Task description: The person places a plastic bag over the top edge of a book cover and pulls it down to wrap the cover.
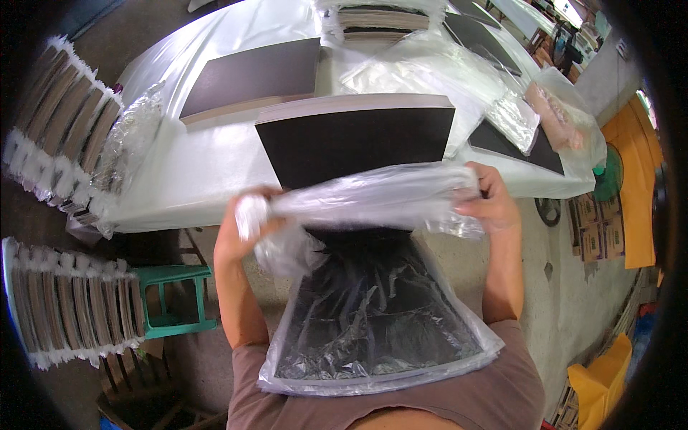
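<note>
My left hand (251, 226) and my right hand (493, 199) are both closed on the bunched upper edge of a clear plastic bag (380, 192), stretched between them and blurred by motion. Its lower part hangs against my shirt, with a flat black panel (380, 315) inside. Just beyond the bunched plastic, a thick black-faced block of sheets (358, 140) stands at the table's near edge, pale sheet edges upward. The plastic hides its lower part, so I cannot tell whether it joins the panel in the bag.
A white-covered table (179, 179) bears another black-topped block (251, 75), loose clear bags (430, 72) and a wrapped stack (383, 25). Plastic-wrapped stacks (68, 115) stand at left, more (79, 304) beside a green stool (175, 301). Cartons (598, 229) and orange sheeting (631, 179) are at right.
</note>
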Available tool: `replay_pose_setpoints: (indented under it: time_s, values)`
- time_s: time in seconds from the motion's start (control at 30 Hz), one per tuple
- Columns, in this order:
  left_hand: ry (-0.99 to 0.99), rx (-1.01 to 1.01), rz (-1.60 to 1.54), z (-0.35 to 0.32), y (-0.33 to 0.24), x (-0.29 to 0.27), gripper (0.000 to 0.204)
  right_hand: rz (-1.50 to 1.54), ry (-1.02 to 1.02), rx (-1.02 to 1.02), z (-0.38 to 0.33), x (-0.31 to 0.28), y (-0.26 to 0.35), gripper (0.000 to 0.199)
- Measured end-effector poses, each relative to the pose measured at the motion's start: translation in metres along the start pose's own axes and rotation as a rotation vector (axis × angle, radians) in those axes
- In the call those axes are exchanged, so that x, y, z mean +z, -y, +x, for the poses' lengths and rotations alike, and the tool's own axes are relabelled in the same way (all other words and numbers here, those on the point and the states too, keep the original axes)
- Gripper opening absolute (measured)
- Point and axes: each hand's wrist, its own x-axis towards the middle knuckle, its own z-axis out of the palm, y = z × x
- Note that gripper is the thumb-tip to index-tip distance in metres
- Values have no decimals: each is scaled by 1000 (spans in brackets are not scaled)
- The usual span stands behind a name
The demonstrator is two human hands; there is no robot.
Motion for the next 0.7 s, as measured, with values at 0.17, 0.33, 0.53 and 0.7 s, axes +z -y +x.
replay_pose_setpoints:
  time_s: [0.17,0.33,0.53,0.7]
  values:
    - [-735,265,604,49,-26,22,48,-869,-542,-223,35,37,6,45]
    - [-778,381,786,54,-6,40,50,-1116,-731,-456,53,14,-20,53]
    - [-819,685,757,14,33,36,42,-1045,-809,-811,23,27,-35,46]
    - [-413,297,477,5,-34,-2,16,-1050,-707,-709,18,31,4,17]
